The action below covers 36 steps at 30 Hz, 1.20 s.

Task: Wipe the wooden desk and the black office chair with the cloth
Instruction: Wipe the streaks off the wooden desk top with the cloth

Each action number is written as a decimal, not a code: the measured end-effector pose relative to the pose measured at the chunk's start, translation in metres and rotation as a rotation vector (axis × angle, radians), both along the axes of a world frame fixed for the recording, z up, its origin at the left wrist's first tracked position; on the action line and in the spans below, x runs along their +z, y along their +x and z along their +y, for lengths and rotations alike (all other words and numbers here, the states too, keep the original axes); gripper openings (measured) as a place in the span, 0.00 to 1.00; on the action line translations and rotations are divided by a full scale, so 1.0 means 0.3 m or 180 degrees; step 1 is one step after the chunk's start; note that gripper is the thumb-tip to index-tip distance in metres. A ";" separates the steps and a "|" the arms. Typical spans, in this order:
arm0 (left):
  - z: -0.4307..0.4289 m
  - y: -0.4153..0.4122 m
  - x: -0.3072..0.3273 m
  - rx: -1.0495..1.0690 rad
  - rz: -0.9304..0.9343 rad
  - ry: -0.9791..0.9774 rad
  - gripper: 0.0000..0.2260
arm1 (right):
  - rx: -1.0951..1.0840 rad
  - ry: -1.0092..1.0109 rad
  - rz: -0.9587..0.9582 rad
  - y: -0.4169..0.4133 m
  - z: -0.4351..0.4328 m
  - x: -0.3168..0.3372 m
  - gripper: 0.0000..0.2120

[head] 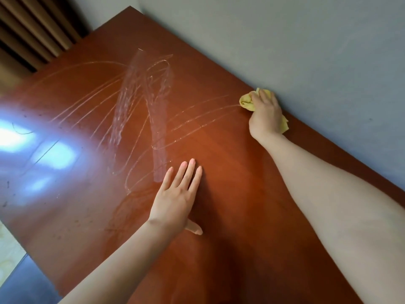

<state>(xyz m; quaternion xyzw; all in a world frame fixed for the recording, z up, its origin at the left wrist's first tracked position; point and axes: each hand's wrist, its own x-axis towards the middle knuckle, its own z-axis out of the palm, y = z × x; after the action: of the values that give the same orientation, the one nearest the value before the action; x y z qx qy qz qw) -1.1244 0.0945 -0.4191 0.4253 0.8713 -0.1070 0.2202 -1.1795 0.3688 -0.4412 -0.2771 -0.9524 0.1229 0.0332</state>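
A glossy reddish-brown wooden desk (230, 172) fills most of the view. Wet streaks (142, 102) curve across its middle and far part. My right hand (266, 115) grips a bunched yellow cloth (246, 100) and presses it on the desk's far edge, right against the wall. Part of the cloth sticks out behind the hand. My left hand (175, 198) lies flat on the desk nearer to me, fingers straight and spread, holding nothing. The black office chair is out of view.
A grey wall (285, 40) runs along the desk's far side. Brown curtains (32, 29) hang at the upper left corner. Specks of dirt and window glare (32, 145) mark the desk's left part. Pale floor (8, 255) shows at the lower left.
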 end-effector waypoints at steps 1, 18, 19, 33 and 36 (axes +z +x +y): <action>-0.003 -0.002 -0.002 0.0011 -0.0028 0.0006 0.63 | 0.0080 -0.0009 -0.0022 -0.025 -0.021 -0.002 0.26; -0.009 -0.011 0.012 0.0033 -0.0075 -0.0018 0.63 | 0.2096 -0.0050 0.0228 0.387 -0.318 -0.004 0.28; -0.009 -0.010 0.012 0.0042 -0.0080 -0.0011 0.63 | 0.2184 -0.0010 0.0210 0.418 -0.290 -0.004 0.29; -0.003 -0.008 -0.002 0.0050 -0.0036 0.0025 0.64 | 0.0974 0.0185 -0.0311 0.324 0.169 0.052 0.33; -0.001 -0.007 0.001 0.0017 0.0014 -0.0014 0.64 | 0.0658 0.0250 -0.0314 0.213 0.135 0.038 0.32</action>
<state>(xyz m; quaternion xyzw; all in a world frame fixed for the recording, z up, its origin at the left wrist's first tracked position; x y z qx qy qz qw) -1.1264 0.0942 -0.4186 0.4223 0.8727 -0.1092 0.2195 -1.1156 0.4093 -0.4299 -0.1816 -0.9804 0.0746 -0.0158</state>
